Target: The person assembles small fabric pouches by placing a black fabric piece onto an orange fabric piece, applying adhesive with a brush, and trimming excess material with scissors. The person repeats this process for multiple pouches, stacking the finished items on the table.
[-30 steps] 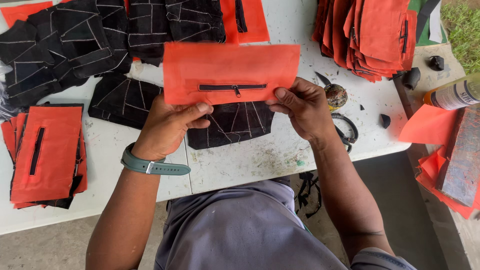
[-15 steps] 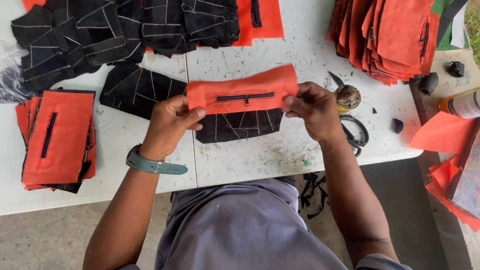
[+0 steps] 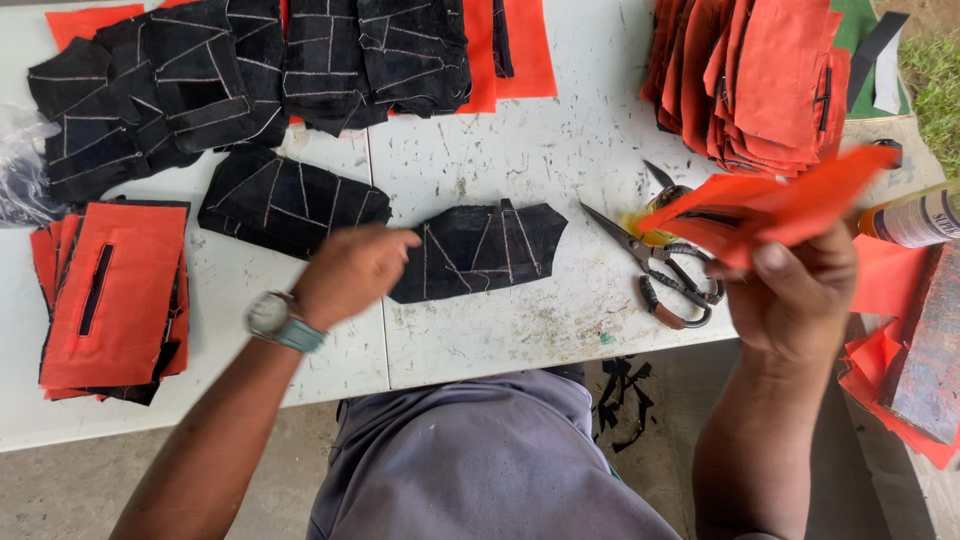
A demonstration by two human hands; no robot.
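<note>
Now right hand (image 3: 795,300) gripping orange zippered panel (image 3: 770,205), left hand (image 3: 350,272) loosely open above black quilted piece (image 3: 480,250).

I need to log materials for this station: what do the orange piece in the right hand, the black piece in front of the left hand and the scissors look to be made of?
Orange piece: thin matte fabric, probably; it bends limply in the right hand. Black piece: soft napped cloth, perhaps suede-like, with pale stitched lines. Scissors: metal blades, dark handles, likely plastic.
</note>
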